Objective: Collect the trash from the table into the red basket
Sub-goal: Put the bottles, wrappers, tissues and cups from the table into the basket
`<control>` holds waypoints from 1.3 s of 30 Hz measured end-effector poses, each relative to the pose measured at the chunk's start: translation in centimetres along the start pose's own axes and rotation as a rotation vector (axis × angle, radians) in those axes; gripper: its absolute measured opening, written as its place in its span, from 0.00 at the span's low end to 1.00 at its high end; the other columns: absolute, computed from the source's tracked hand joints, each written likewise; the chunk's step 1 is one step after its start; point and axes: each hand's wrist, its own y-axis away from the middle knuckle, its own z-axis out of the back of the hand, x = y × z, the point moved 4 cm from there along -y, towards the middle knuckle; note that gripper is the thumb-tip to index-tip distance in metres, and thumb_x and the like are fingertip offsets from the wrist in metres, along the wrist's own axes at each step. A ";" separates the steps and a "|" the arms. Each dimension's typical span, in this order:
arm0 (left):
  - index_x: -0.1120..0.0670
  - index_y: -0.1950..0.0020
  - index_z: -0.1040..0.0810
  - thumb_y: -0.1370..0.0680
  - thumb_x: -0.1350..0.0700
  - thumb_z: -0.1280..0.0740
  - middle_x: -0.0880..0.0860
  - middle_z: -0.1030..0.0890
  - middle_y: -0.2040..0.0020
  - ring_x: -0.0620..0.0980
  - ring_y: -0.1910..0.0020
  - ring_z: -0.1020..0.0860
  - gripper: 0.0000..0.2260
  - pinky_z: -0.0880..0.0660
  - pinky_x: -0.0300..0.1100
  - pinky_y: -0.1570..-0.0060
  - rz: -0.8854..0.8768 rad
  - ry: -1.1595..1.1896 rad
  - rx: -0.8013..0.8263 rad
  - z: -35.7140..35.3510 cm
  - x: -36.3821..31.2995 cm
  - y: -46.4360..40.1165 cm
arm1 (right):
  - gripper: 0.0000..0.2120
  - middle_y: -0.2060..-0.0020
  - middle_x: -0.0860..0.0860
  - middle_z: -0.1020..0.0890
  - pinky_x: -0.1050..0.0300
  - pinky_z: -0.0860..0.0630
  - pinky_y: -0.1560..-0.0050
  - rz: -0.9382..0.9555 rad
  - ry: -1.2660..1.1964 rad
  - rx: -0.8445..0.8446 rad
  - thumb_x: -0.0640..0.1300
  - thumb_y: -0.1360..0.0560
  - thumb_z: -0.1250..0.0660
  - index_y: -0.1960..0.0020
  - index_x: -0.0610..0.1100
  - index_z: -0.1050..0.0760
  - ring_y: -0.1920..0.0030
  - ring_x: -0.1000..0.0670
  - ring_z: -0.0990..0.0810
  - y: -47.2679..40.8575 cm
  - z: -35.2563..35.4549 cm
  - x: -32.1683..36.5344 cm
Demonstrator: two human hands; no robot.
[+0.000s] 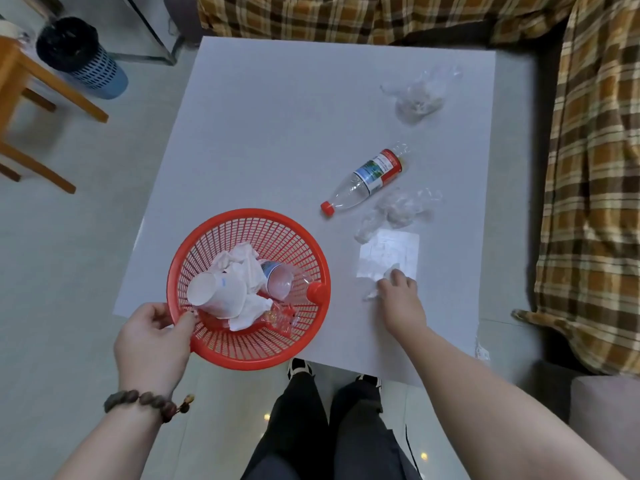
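My left hand (154, 337) grips the near-left rim of the red basket (311, 258), which hangs over the white table's (270, 126) front-left corner. Inside the basket lie a paper cup, crumpled tissues, a clear bottle and plastic wrap. My right hand (398, 292) is closed on a crumpled white tissue (372, 292) lying on the table beside a flat clear plastic sheet (389, 254). Farther back lie a crumpled clear bag (401, 209), an empty plastic bottle (367, 181) with a red cap and, toward the far right, another crumpled clear bag (417, 95).
A plaid-covered sofa (595, 188) wraps the table's far and right sides. On the floor to the left stand a wooden stool (38, 109) and a blue bin with a black liner (83, 57). My legs and shoes (299, 367) are at the table's front edge.
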 end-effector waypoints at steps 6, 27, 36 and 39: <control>0.53 0.61 0.24 0.36 0.51 0.32 0.56 0.17 0.63 0.61 0.62 0.17 0.07 0.19 0.60 0.55 0.002 0.013 0.003 -0.1 0.4 0.2 | 0.10 0.49 0.42 0.25 0.54 0.30 0.57 -0.048 -0.175 -0.034 0.35 0.26 0.42 0.48 0.39 0.24 0.46 0.40 0.26 0.3 1.6 0.4; 0.55 0.58 0.22 0.28 0.60 0.29 0.57 0.15 0.60 0.58 0.62 0.16 0.02 0.18 0.58 0.58 -0.095 0.195 0.200 2.3 -1.8 3.3 | 0.27 0.30 0.52 0.33 0.48 0.35 0.32 0.438 -0.394 -0.185 0.51 0.29 0.29 0.32 0.54 0.32 0.30 0.49 0.37 13.5 12.7 18.9; 0.59 0.55 0.22 0.27 0.62 0.30 0.60 0.16 0.61 0.57 0.62 0.15 0.03 0.18 0.45 0.65 -0.114 0.261 0.344 1.3 -3.0 2.8 | 0.33 0.29 0.47 0.35 0.52 0.36 0.33 -0.043 -0.435 -0.326 0.52 0.26 0.32 0.26 0.48 0.43 0.30 0.46 0.35 17.9 13.1 8.1; 0.59 0.55 0.22 0.27 0.63 0.30 0.61 0.16 0.61 0.58 0.63 0.15 0.02 0.18 0.48 0.64 -0.132 0.261 0.359 0.5 -3.4 4.5 | 0.32 0.35 0.49 0.26 0.51 0.25 0.40 -0.059 -0.728 -0.192 0.49 0.26 0.32 0.26 0.52 0.43 0.41 0.50 0.23 18.8 12.0 6.6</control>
